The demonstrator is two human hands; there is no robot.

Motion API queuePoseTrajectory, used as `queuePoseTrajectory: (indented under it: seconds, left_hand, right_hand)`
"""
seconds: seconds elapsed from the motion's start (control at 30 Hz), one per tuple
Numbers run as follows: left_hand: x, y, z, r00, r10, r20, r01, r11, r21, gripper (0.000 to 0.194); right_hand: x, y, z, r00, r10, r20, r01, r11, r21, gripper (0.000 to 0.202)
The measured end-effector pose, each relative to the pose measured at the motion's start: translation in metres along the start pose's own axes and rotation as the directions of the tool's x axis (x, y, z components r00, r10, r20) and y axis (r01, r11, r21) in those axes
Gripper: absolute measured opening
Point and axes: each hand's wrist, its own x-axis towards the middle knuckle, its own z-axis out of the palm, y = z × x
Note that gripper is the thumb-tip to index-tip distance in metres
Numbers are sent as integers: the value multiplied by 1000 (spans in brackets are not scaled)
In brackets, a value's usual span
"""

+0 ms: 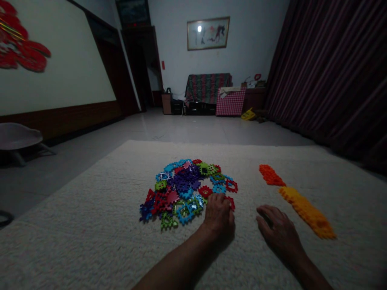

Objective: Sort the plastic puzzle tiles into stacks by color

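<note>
A loose pile of plastic interlocking toy pieces (186, 177) in purple, red, blue, green and pink lies on the pale mat (99, 249). My left hand (219, 215) is at the pile's near right edge, its fingers curled down and their tips hidden. A red toothed frame piece (231, 203) shows just past those fingers. To the right, my right hand (276, 227) is low over the mat, thumb apart from the bent fingers, with nothing seen between them. Beyond it run a row of yellow-orange pieces (308, 211) and a shorter row of orange-red pieces (270, 175).
A low grey stool (19, 139) stands on the tiled floor at the left. Against the far wall are a cloth-covered television stand (208, 88) and a checked cloth (231, 102), with a yellow bag (248, 114) nearby. Dark curtains (329, 72) hang at the right.
</note>
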Motion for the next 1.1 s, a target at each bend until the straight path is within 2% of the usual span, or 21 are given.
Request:
queuePoseTrajectory:
  seconds: [0.1, 0.2, 0.37, 0.47, 0.53, 0.63, 0.7, 0.83, 0.97, 1.03, 1.1]
  left_hand:
    - [9, -13, -8, 997, -42, -69, 42, 999, -2, 24]
    - [19, -37, -30, 968, -159, -196, 172, 984, 53, 28]
    - [21, -82, -74, 868, -356, -346, 437, 878, 194, 31]
    - [10, -102, -95, 796, -457, -397, 572, 782, 248, 35]
    - [1, -112, -105, 752, -512, -415, 637, 724, 263, 38]
    - [-9, -122, -114, 695, -586, -417, 708, 659, 254, 41]
    - [-12, -125, -116, 672, -630, -389, 733, 640, 230, 42]
    - [-9, -127, -117, 687, -648, -329, 721, 664, 199, 40]
    - [2, -123, -120, 707, -612, -353, 688, 710, 147, 39]
    - [9, -115, -120, 742, -562, -365, 625, 777, 75, 39]
    - [15, -102, -116, 799, -507, -323, 531, 847, -14, 38]
  right_hand:
    - [1, 2, 2, 1000, -9, -7, 9, 1000, 10, 28]
    - [1, 2, 2, 1000, -8, -6, 8, 1000, 14, 28]
    - [0, 0, 1, 1000, -21, -3, 21, 1000, -20, 29]
    - [12, -5, 6, 999, 53, -2, -53, 993, -108, 30]
    - [26, -14, 15, 994, 105, 27, -102, 989, -111, 29]
    - [47, -40, 32, 987, 143, 73, -147, 988, 50, 32]
    - [51, -62, 43, 987, 142, 74, -152, 977, 151, 35]
    - [42, -91, 52, 997, 68, 32, -71, 993, 91, 31]
    - [37, -93, 51, 999, 23, 46, -27, 996, 83, 28]
    - [38, -92, 50, 999, 9, 46, -15, 992, 125, 29]
    - [41, -94, 50, 999, -24, 34, 18, 983, 184, 29]
